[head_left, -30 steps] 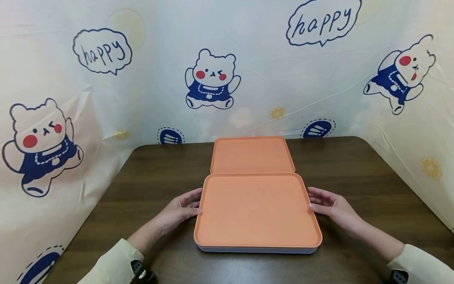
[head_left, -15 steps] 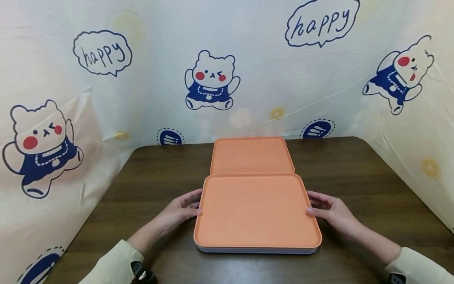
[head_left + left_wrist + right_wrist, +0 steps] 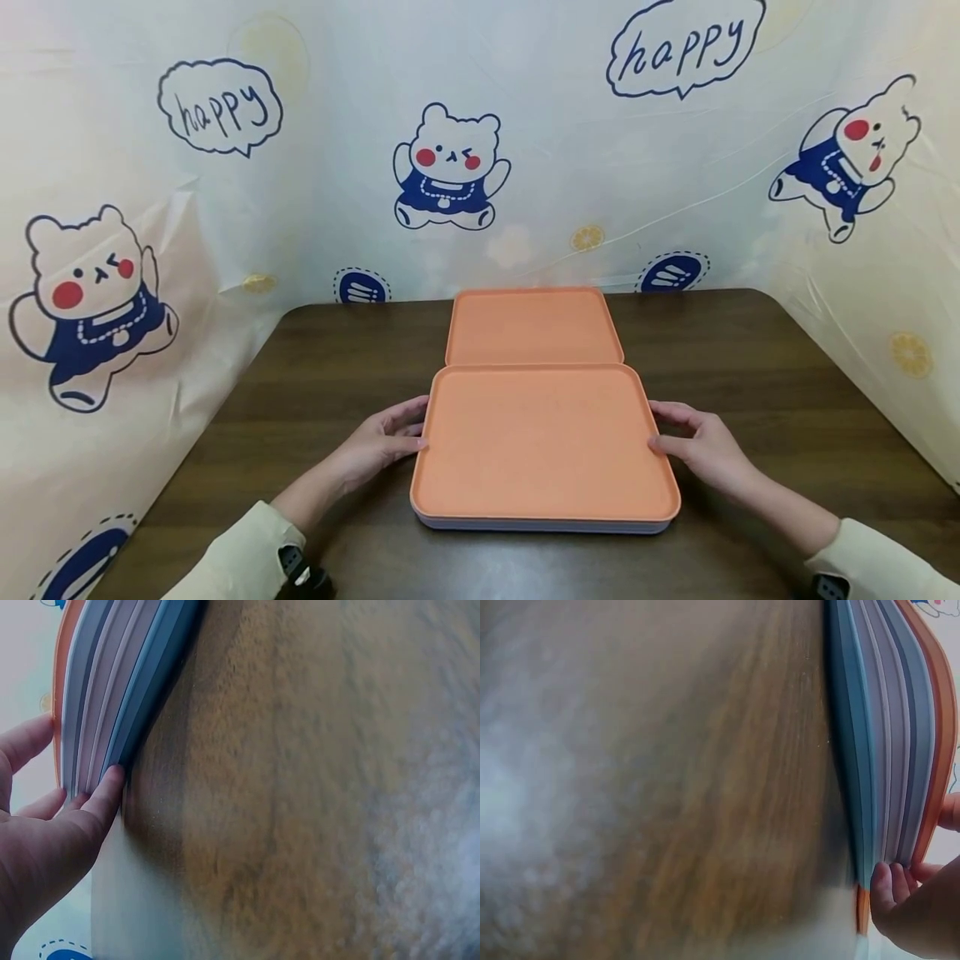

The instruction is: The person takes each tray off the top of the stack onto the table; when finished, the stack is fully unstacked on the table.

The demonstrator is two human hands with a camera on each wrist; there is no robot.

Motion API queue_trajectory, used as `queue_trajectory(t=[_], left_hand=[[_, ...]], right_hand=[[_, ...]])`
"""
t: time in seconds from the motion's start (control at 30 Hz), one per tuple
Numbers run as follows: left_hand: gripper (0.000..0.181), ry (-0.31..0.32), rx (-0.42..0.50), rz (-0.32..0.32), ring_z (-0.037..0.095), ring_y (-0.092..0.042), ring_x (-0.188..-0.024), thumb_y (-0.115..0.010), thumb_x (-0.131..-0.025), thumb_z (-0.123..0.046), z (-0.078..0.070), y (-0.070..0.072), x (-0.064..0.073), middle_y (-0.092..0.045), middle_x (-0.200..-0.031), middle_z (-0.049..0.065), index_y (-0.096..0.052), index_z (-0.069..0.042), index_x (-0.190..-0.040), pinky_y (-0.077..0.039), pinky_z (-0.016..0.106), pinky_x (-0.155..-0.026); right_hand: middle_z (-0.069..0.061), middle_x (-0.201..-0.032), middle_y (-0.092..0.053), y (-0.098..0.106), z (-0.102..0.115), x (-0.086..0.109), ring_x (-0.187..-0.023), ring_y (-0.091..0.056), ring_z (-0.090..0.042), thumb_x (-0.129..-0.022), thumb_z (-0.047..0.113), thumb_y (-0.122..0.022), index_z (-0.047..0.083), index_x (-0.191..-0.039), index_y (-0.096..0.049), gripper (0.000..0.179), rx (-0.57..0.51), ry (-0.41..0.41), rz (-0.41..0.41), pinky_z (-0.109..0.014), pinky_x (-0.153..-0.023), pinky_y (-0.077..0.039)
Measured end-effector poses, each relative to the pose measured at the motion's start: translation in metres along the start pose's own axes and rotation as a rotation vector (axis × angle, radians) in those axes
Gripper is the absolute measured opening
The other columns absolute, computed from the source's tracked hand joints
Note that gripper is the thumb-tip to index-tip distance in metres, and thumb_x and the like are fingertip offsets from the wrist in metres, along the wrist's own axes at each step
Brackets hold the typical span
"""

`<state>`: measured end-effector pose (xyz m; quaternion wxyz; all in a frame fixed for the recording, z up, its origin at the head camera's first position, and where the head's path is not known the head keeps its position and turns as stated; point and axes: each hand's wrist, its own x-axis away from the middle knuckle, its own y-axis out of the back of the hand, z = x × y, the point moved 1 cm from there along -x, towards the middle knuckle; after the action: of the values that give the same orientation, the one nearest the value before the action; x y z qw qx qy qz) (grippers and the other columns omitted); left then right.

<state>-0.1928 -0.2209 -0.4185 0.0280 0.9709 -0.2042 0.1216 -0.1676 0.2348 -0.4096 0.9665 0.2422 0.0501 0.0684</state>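
Note:
A stack of rectangular trays lies on the table, topped by an orange tray (image 3: pixel 543 442). In the left wrist view the lower trays show as grey, pinkish (image 3: pixel 112 682) and teal (image 3: pixel 154 667) layers. My left hand (image 3: pixel 378 442) grips the stack's left side, thumb at the orange rim and fingertips against the edges below. On the opposite side my right hand (image 3: pixel 712 450) holds the stack, its thumb over the rim and its fingers bent against the side. Directly behind, touching or nearly so, lies another orange tray (image 3: pixel 534 327).
The dark wooden table (image 3: pixel 352 367) extends on both sides of the trays. A pale cloth (image 3: pixel 315 200) printed with cartoon bears hangs behind the table and along both sides. A dark wrist strap (image 3: pixel 300 575) shows at the left sleeve.
My right hand has shifted slightly inward, and its thumb now reaches over the orange rim. The left hand and the trays keep their places.

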Motion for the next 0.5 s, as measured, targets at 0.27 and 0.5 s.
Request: queue_trajectory(t=[0.27, 0.5], left_hand=[[0.075, -0.011, 0.006, 0.000, 0.034, -0.039, -0.136, -0.072, -0.088, -0.011, 0.001, -0.001, -0.001, -0.024, -0.157, 0.015, -0.032, -0.010, -0.152, -0.045, 0.039, -0.098], [0.074, -0.005, -0.002, -0.008, 0.034, -0.039, -0.136, -0.072, -0.088, -0.012, 0.001, -0.001, 0.000, -0.024, -0.157, 0.014, -0.033, -0.011, -0.151, -0.045, 0.039, -0.099]], right_hand=[[-0.024, -0.133, -0.053, 0.001, 0.008, -0.002, -0.113, -0.058, -0.036, -0.084, 0.003, -0.072, -0.009, -0.130, -0.056, 0.050, -0.015, 0.011, -0.011, -0.025, -0.079, -0.054], [-0.026, -0.133, -0.053, 0.006, 0.016, -0.007, -0.110, -0.060, -0.037, -0.086, 0.003, -0.069, -0.008, -0.132, -0.054, 0.049, -0.016, -0.020, -0.011, -0.028, -0.079, -0.055]])
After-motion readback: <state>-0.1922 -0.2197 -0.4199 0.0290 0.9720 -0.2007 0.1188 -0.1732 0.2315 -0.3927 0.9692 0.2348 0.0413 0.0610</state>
